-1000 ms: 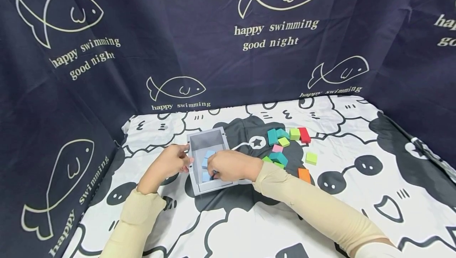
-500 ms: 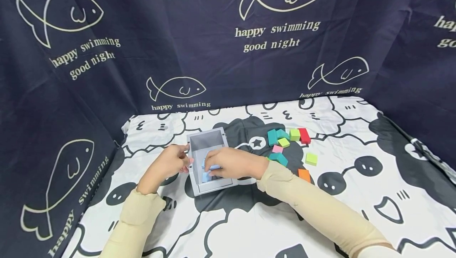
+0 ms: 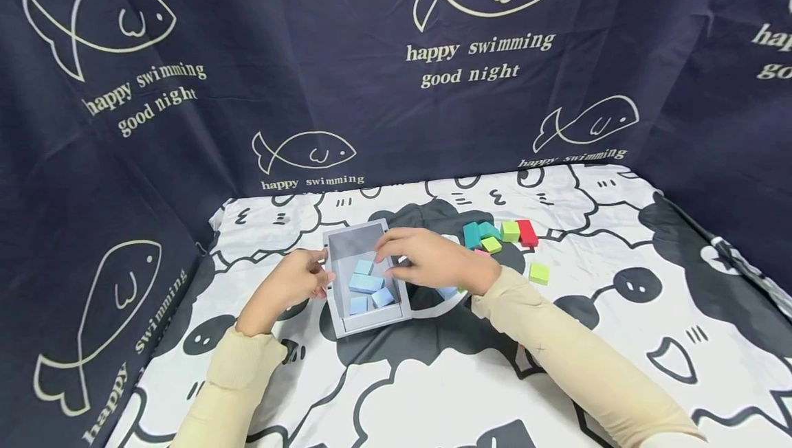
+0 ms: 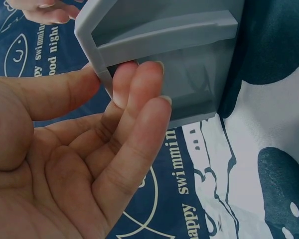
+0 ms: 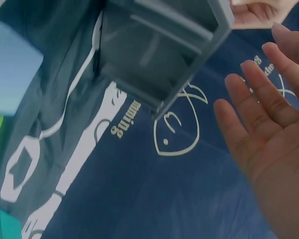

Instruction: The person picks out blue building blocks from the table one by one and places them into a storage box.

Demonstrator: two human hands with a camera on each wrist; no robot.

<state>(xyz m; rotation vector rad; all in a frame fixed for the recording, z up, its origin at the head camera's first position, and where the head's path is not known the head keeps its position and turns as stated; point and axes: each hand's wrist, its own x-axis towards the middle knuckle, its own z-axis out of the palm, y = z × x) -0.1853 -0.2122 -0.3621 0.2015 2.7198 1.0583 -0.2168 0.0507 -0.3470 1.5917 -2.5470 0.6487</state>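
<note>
Four light-blue blocks (image 3: 366, 284) lay loose in the grey box (image 3: 342, 310), which stood on the patterned cloth (image 3: 433, 379). The left hand (image 3: 295, 284) steadied the box's left wall, fingers straight against it. The right hand (image 3: 433, 260) hovered over its right rim, fingers relaxed and holding nothing. Keeping that brace firm seemed wise before fetching from the coloured blocks (image 3: 501, 236) nearby.

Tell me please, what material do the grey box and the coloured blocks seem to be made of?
Grey box: probably moulded plastic, matte; the left wrist view shows smooth even walls with moulded ribs. Coloured blocks: possibly painted wood or foam; flat, uniform colours, sharp edges, no gloss. The pictures cannot settle which.
</note>
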